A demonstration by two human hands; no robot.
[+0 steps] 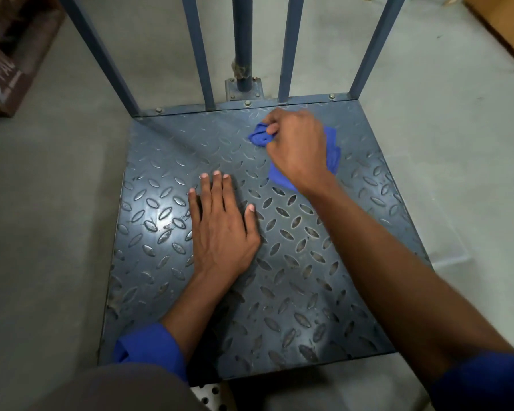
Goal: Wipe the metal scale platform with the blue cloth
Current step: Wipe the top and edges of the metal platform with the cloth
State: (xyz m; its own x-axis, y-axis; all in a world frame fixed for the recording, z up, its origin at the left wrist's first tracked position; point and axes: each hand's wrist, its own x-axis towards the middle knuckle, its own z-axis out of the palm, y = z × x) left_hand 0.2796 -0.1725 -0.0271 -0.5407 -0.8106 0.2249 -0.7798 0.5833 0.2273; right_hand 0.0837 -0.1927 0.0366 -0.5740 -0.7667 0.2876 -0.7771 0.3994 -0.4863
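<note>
The metal scale platform point(294, 286) is a dark grey tread plate lying on the floor in the middle of the view. A bunched blue cloth point(260, 136) lies on its far right part. My right hand point(297, 146) grips the cloth with curled fingers and covers most of it, so only its edges show around the hand. My left hand point(220, 226) rests flat on the plate near its middle, fingers straight and spread, holding nothing.
Blue metal rails point(199, 48) and a round post point(242, 40) rise from the platform's far edge. Grey concrete floor point(57, 203) surrounds the platform. A dark box point(6, 63) sits at the far left, a brown box point(505, 22) at the far right.
</note>
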